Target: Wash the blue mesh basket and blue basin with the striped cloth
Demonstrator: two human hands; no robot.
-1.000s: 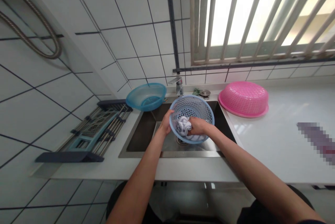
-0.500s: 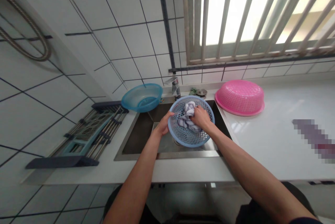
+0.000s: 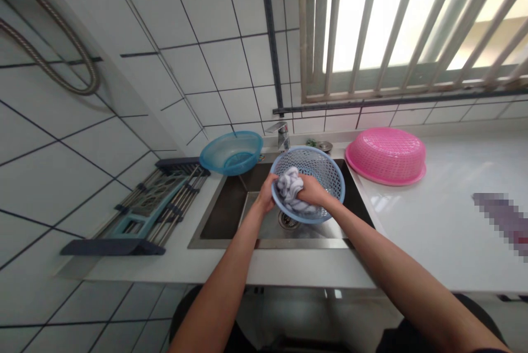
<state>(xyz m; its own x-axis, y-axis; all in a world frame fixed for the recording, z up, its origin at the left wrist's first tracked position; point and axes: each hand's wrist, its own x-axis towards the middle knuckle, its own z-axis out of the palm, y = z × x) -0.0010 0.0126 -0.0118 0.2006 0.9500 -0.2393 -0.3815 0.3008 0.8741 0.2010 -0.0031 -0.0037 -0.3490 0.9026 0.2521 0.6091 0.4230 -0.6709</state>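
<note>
Over the steel sink (image 3: 231,221) my left hand (image 3: 267,194) grips the left rim of a pale blue perforated basket (image 3: 325,169), which is tilted toward me. My right hand (image 3: 311,191) is inside the basket, closed on a bunched white and grey cloth (image 3: 287,183) and pressing it against the basket's inner left wall. The sink drain (image 3: 286,220) shows just under the basket.
A translucent blue bowl (image 3: 231,152) sits at the sink's back left corner beside the faucet (image 3: 281,133). A pink basket (image 3: 385,155) lies upside down on the white counter (image 3: 433,221) to the right. A dish rack (image 3: 152,204) stands to the left, against the tiled wall.
My right hand has dragged the cloth from the upper middle of the basket down to its left side. The basket has shifted slightly right and up.
</note>
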